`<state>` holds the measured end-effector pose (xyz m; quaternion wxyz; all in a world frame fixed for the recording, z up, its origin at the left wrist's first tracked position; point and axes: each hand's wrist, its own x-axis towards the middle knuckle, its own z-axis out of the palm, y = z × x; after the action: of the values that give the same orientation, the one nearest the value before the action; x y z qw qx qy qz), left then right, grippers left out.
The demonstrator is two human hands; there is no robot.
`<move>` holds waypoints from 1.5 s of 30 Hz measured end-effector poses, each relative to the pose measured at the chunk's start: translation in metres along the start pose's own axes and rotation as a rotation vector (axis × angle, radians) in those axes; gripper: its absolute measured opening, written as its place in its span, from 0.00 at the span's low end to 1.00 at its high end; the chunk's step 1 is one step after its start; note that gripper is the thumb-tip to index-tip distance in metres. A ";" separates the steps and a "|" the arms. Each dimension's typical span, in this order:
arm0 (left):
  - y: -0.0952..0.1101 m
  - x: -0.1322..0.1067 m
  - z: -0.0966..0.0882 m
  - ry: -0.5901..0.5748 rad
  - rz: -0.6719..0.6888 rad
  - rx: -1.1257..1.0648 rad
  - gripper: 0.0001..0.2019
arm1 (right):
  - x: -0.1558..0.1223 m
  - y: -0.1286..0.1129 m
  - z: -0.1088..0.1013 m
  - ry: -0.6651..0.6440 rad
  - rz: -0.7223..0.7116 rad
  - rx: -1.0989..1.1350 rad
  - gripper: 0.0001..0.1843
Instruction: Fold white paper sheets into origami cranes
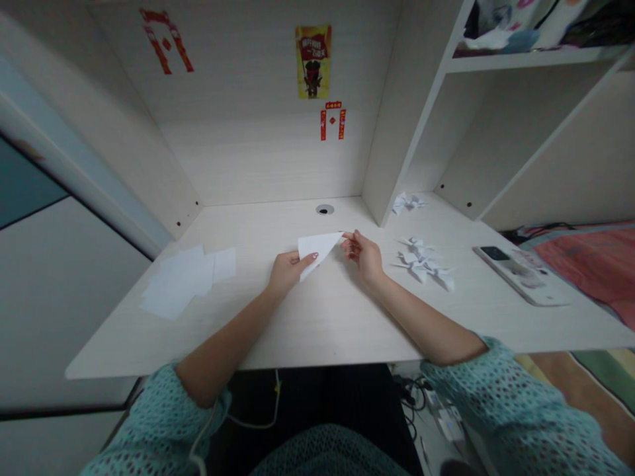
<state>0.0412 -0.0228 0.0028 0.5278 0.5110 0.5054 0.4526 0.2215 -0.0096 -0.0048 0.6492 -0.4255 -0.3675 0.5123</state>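
A white sheet of paper folded into a triangle (315,248) is held just above the desk. My left hand (290,270) grips its lower left part, the thumb lying across the front. At the pointed right end, my right hand (363,254) pinches the tip between thumb and fingers. To the right of that hand lie several folded white paper cranes (419,264). More small folded paper pieces (409,202) sit farther back by the shelf divider. Loose square sheets of white paper (177,280) lie spread at the left of the desk.
The pale desk (307,330) has a round cable hole (325,209) at the back. A white phone (518,274) lies at the right, beside a red cloth (595,264). An upright divider (404,125) stands at the back right. Cables (414,400) hang below the desk edge.
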 end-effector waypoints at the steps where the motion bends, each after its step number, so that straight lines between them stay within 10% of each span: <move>1: 0.001 0.000 0.000 0.025 0.006 -0.012 0.20 | -0.001 0.000 0.001 -0.030 0.007 -0.019 0.23; 7: 0.003 -0.001 0.001 0.018 0.078 -0.068 0.18 | -0.008 0.004 0.009 -0.278 -0.001 -0.329 0.21; 16: -0.001 -0.002 0.004 -0.132 0.089 0.024 0.15 | -0.012 0.010 0.009 -0.300 -0.254 -0.512 0.17; 26: 0.007 -0.005 0.002 -0.029 0.124 0.059 0.17 | -0.027 0.002 0.015 -0.353 -0.453 -0.898 0.16; 33: 0.005 -0.010 0.006 0.150 0.288 0.163 0.17 | -0.028 0.015 0.019 -0.396 -0.284 -0.709 0.20; 45: 0.012 0.002 -0.005 0.287 0.194 -0.202 0.18 | -0.035 0.017 0.022 -0.449 -0.173 -0.645 0.22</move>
<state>0.0368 -0.0191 0.0152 0.4527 0.4321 0.4762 0.6178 0.1886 -0.0380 -0.0143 0.4266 -0.4525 -0.6766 0.3943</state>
